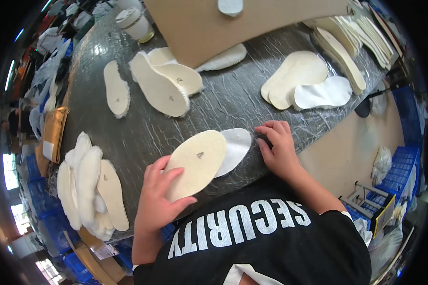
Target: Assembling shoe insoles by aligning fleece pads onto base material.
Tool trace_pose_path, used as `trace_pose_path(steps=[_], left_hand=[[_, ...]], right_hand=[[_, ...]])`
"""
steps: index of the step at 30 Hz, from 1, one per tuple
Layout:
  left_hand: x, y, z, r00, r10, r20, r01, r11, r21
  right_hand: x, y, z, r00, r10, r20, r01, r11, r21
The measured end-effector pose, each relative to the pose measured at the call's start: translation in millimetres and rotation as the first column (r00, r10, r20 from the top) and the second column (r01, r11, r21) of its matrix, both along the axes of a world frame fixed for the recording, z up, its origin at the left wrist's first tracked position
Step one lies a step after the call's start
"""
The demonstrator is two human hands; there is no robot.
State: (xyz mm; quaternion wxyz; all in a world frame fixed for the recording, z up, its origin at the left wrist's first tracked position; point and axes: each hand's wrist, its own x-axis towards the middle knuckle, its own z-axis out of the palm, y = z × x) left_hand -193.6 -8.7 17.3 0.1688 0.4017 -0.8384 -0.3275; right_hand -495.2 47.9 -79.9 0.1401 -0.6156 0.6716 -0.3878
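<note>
A: Clock centred on the view, go. Hands?

B: Left hand (154,197), between 7 and 8 o'clock: pinching the cream insole (197,164), fingers over its left end, thumb by the near edge. Right hand (280,149), 3 o'clock: fingers loosely bent, thumb and forefinger parted.

A: Insole position?

B: Just off centre toward 7 o'clock, small dark mark on its face. Tilted or flat, can't tell. White insole (238,147) sticks out from under it at its 2 o'clock. Right fingertips just beside the white tip; contact, can't tell.

A: Surface?

B: Dark table (233,102), wrinkled clear plastic on top.

A: Rest, quick.

B: 8 o'clock, fluffy pile (88,175) of insoles at the table edge. 10 o'clock, single fleecy insole (115,90), marked. 11 o'clock, overlapping insoles (159,90), 2 marks showing; cup (135,26) farther out. 12 o'clock, cardboard sheet (266,23) with a small pale piece (230,6) on it.

A: Right side?

B: 2 o'clock, shiny white insole (323,93) partly over cream pieces (297,71); stacked insoles (340,54) beyond. 4 o'clock, folding ladder (383,216), off the table.
</note>
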Motion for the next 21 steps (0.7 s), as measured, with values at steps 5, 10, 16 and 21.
trace_pose_path(steps=[5, 10, 16, 21], left_hand=[[-38.8, -10.4, -14.0, 0.982, -0.119, 0.147, 0.125, 0.992, -0.03], [-47.4, -13.4, -19.5, 0.957, -0.192, 0.217, 0.201, 0.979, -0.022], [-49.0, -11.7, -19.6, 0.962, -0.183, 0.204, 0.186, 0.982, 0.004], [-48.6, -10.3, -20.6, 0.963, -0.171, 0.209, 0.176, 0.984, -0.003]], right_hand=[[3.9, 2.8, 1.0, 0.995, 0.047, -0.087, -0.04, 0.996, 0.084], [0.4, 5.1, -3.8, 0.997, 0.056, -0.048, -0.05, 0.992, 0.118], [-0.6, 4.8, -0.7, 0.996, 0.076, -0.05, -0.07, 0.99, 0.119], [0.7, 3.6, 0.9, 0.995, 0.087, -0.055, -0.079, 0.989, 0.127]])
